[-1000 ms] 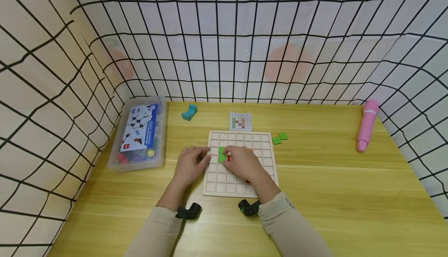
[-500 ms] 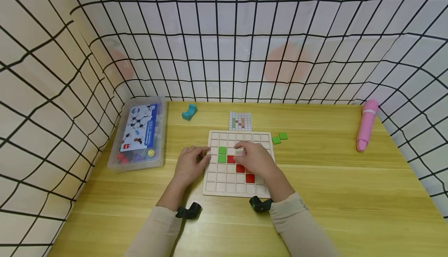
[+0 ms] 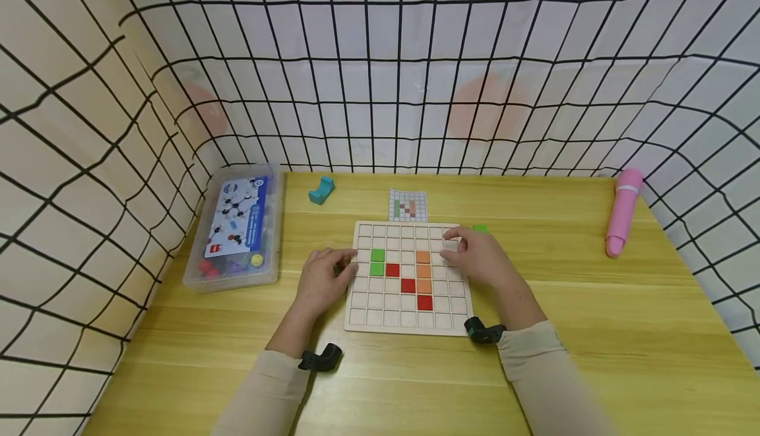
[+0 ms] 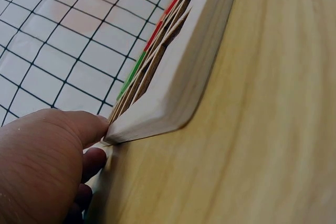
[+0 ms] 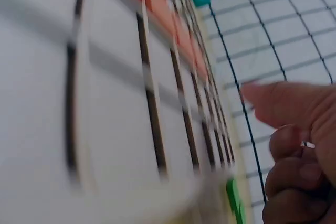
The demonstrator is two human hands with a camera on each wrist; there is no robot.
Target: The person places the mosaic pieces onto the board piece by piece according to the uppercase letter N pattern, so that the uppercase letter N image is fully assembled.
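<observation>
A wooden grid board lies in the middle of the table, holding two green tiles, several red tiles and a column of orange tiles. At the board's left edge rests my left hand; in the left wrist view its thumb touches the rim near a corner. My right hand hovers over the right edge of the board with nothing between thumb and forefinger. Just beyond it a loose green tile shows on the table, partly covered by the hand.
A printed grid card lies against the board's far edge. To the left stands a clear plastic box of coloured pieces, with a teal curved block near it. A pink capped stick lies far right. Black wire mesh encloses the table.
My right hand has drawn back from the green tiles, rightward across the board to its right edge, uncovering the red and orange tiles. My left hand has stayed in place.
</observation>
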